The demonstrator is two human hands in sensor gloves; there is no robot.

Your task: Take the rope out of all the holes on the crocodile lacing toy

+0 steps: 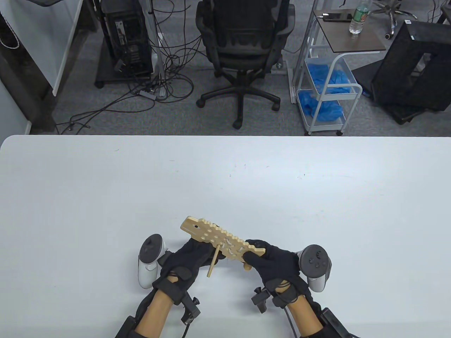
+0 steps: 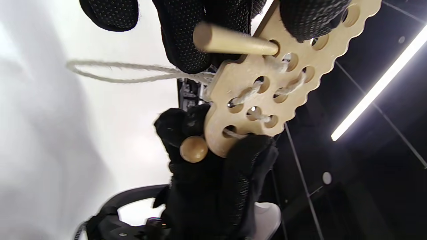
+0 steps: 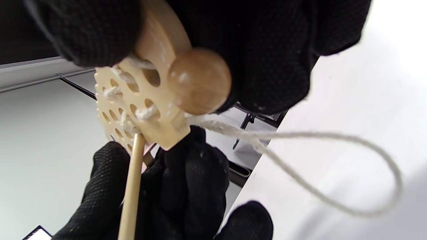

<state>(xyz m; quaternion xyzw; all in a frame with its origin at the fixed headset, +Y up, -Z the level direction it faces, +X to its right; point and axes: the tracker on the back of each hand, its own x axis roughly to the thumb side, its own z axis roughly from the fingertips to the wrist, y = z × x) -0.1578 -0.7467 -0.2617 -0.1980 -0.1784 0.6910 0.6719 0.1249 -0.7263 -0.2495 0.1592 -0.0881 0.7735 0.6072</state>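
I hold the wooden crocodile lacing board [image 1: 222, 239] above the table near its front edge. My left hand [image 1: 206, 251] grips its middle, with the thumb [image 2: 310, 18] on the holed face and the fingers [image 2: 186, 40] behind. My right hand [image 1: 256, 254] pinches the board's right end [image 3: 156, 50], next to the round wooden bead [image 3: 199, 80]. A wooden lacing stick [image 1: 214, 260] pokes out of one hole [image 2: 273, 46] toward me. White rope [image 2: 253, 91] zigzags through several holes, and a slack loop [image 3: 333, 166] hangs below the board.
The white table [image 1: 225, 183] stretches away beyond the hands. Past its far edge stand an office chair [image 1: 243, 52], a wire cart [image 1: 327, 91] with blue cloths, and computer towers with cables on the floor.
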